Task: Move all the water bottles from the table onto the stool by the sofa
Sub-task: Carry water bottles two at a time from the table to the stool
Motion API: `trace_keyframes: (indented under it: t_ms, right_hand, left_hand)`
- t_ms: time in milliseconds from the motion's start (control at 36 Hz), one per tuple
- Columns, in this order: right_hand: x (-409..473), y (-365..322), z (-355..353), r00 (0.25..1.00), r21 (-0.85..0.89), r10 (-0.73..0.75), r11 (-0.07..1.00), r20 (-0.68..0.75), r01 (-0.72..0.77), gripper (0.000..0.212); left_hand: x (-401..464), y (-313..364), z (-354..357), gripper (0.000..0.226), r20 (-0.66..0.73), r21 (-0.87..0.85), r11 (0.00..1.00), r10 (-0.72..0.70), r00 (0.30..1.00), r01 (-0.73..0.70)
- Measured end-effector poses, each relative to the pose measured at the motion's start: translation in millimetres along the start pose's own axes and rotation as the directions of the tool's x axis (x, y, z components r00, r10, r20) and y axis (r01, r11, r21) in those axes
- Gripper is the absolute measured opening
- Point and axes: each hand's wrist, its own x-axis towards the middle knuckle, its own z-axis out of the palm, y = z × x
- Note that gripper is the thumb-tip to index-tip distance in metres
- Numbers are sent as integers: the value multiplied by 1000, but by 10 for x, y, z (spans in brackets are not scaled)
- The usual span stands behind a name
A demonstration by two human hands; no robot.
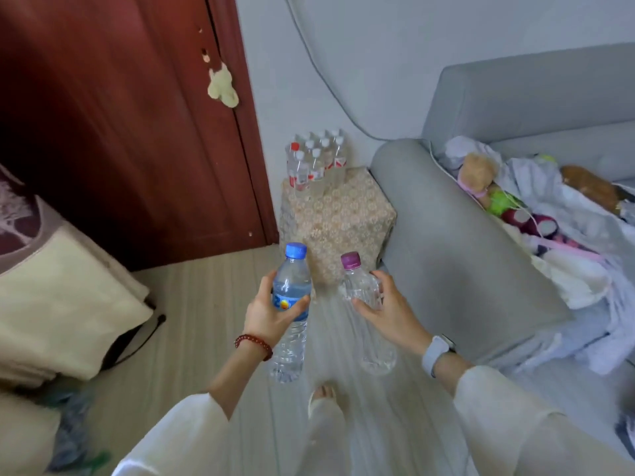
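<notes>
Soft daylight, motion-blurred, edges warped

No wording can be read anywhere. The blue-capped bottle (pixel 290 310) carries a blue label with an orange-yellow round mark (its lettering is too blurred to make out), and the bottles on the stool (pixel 314 163) show red-and-white labels, unreadable.

I see a blue-capped bottle (pixel 290 310) and purple-capped bottle (pixel 366 314) held upright; capped bottles (pixel 316 163) cluster on the patterned stool (pixel 338 214).
</notes>
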Motion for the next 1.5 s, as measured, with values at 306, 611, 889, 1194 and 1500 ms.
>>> trace_keyframes:
  t_ms: [306, 611, 889, 1194, 1500]
  right_hand:
    - [2437, -21, -492, 994, 111, 112, 987, 13, -113, 63]
    - [4693, 669, -655, 987, 26, 155, 987, 34, -156, 57]
    - [6388, 1453, -435, 939, 27, 322, 944, 122, -327, 66]
    - [6970, 2010, -16, 936, 134, 303, 935, 180, -329, 61]
    - [6879, 1929, -219, 922, 65, 152, 980, 356, -187, 71]
  left_hand:
    - [2570, 497, 511, 67, 76, 21, 999, -26, 997, 24]
    - [4545, 432, 1483, 78, 92, 136, 988, -81, 993, 68]
    - [5808, 28, 2575, 67, -48, 150, 968, -194, 980, 199]
    - [6338, -274, 3111, 67, -70, 254, 936, -233, 970, 243]
    - [6341, -155, 2893, 69, 2, 355, 918, -190, 982, 177]
